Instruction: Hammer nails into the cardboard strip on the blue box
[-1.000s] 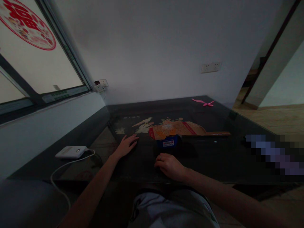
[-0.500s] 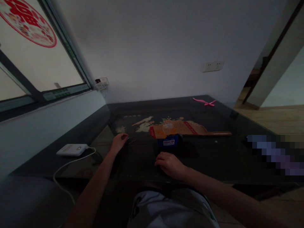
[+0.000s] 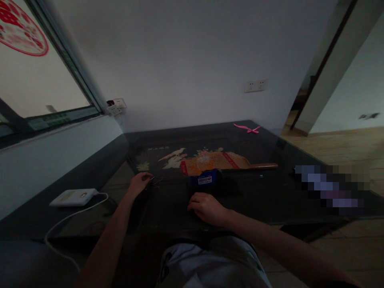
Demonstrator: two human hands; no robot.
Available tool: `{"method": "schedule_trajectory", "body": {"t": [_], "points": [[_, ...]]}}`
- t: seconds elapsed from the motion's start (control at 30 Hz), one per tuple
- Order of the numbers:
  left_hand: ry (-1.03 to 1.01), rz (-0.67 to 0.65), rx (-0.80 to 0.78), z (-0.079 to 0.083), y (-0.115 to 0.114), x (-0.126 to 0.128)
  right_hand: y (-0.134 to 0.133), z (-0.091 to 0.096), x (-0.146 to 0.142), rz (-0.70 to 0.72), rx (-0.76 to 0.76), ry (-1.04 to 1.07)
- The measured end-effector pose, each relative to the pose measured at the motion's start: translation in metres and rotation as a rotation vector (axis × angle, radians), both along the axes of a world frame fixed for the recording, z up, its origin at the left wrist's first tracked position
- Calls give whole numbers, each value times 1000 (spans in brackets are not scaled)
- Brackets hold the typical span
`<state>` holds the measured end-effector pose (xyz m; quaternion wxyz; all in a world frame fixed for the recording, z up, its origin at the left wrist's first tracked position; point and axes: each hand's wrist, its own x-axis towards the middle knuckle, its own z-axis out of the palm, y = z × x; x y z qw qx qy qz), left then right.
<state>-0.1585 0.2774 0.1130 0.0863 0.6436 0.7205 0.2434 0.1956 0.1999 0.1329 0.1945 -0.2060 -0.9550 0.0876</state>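
Note:
My left hand is over the dark table, fingertips pinched on a thin shiny piece too small to name. Several thin, metallic-looking sticks lie just right of those fingertips. My right hand rests on the table near its front edge, a ring on one finger. Its fingers are loosely curled, and nothing shows in them; their underside is hidden. Beyond it stands a small blue box with a white label, an orange part rising at its back. Behind the box lies a woven hand fan with red bands and a wooden handle.
A white power bank with a white cable lies at the left of the table. A pink ribbon is near the back right corner. Something blurred out lies at the right. Wall sockets are above the table.
The whole view has shifted, so things sit further left in the picture. My left hand has drawn slightly back from the metallic sticks, and more of them show. My right hand stays resting.

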Motion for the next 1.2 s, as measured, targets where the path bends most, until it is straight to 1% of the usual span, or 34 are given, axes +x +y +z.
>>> {"method": "schedule_trajectory", "body": {"t": [0.07,0.2,0.37,0.53,0.6,0.7,0.77,0.83,0.9,0.97,1.03,1.1,1.17,1.2], "points": [[8,10,-43,2,0,-1,0,0,0,-1,5,-1],[25,17,-78,7,-2,1,1,-3,1,-6,25,6],[81,17,-48,11,-4,5,2,-4,2,-9,42,21],[117,12,-17,9,-5,3,1,1,4,-27,46,39],[121,9,3,7,-4,2,-5,1,6,-29,45,68],[140,13,68,6,-5,-1,-22,-1,16,-36,37,151],[155,34,150,7,-6,-1,-33,-5,29,-66,20,222],[167,42,257,12,-7,3,-38,-8,49,-140,6,293],[169,3,358,21,-8,15,-35,-10,74,-257,7,346],[151,-91,444,35,-9,38,-21,-10,102,-404,27,355],[117,-203,498,51,-10,70,0,-8,131,-563,48,310],[91,-352,536,68,-11,109,26,-6,154,-716,111,278],[82,-498,519,84,-12,149,50,-4,171,-853,174,209],[94,-570,493,91,-11,168,61,-3,176,-895,193,150]]}}
